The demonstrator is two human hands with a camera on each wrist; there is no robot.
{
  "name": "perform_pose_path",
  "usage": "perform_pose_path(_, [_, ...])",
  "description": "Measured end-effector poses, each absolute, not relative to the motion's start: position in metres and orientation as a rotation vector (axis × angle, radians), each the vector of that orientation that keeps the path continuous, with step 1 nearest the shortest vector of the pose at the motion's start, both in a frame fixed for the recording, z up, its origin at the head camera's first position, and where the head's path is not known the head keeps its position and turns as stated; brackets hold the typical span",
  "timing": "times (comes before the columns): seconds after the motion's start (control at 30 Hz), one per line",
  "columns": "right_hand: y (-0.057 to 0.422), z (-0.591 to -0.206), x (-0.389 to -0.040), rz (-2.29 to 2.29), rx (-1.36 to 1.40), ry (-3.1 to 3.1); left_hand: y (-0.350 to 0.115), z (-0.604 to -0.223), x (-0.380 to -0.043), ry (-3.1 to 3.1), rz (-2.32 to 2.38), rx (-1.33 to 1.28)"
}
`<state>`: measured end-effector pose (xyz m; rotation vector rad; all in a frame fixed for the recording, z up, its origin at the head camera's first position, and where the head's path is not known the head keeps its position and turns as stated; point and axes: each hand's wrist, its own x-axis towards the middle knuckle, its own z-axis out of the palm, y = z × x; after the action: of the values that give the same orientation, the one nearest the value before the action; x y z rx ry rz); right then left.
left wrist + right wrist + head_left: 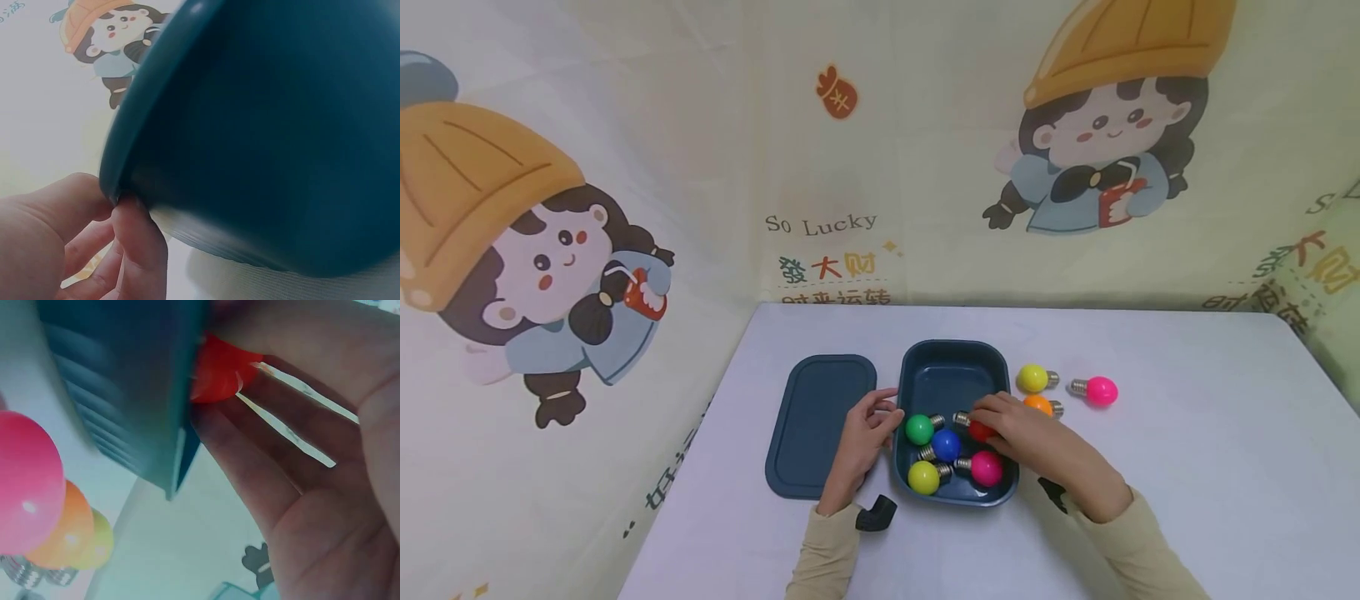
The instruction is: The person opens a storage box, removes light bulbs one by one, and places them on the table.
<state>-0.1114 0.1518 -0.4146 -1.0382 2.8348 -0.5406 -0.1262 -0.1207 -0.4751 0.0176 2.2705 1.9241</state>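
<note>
A dark blue box [955,344] stands on the table. At its left side, my left hand [863,437] pinches the rim between thumb and finger, as the left wrist view shows. Over the right wall reaches my right hand [1037,442], its fingers around a red light bulb [981,431] low inside the box. Part of that bulb is covered by the fingers. Also lying in the box are a green bulb [919,430], a blue bulb [946,446], a yellow bulb [923,477] and a pink bulb [987,469].
Right of the box lie another yellow bulb [1033,378], an orange bulb [1038,406] and another pink bulb [1102,392]. A flat dark blue lid [820,425] lies on the left, partly behind my left hand. A printed cloth [940,167] hangs behind the table.
</note>
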Motion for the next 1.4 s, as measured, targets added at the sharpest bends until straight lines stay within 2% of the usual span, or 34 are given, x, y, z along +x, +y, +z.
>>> perform_pose_path(0.3, [0.166, -0.406, -0.102, -0.566, -1.063, 2.949, -0.121, -0.475, -0.125, 2.263, 1.919, -0.005])
perform_pose_path(0.53, [0.175, -0.397, -0.098, -0.579, -0.978, 2.943, -0.121, -0.476, -0.127, 2.268, 1.929, 0.014])
perform_pose_path(0.9, [0.199, -0.395, -0.093, -0.529, -0.964, 3.017, -0.118, -0.460, -0.122, 2.224, 1.919, -0.013])
perform_pose_path(1.4, [0.231, -0.404, -0.092, -0.550, -0.875, 3.046, -0.120, -0.479, -0.122, 2.277, 1.941, 0.053])
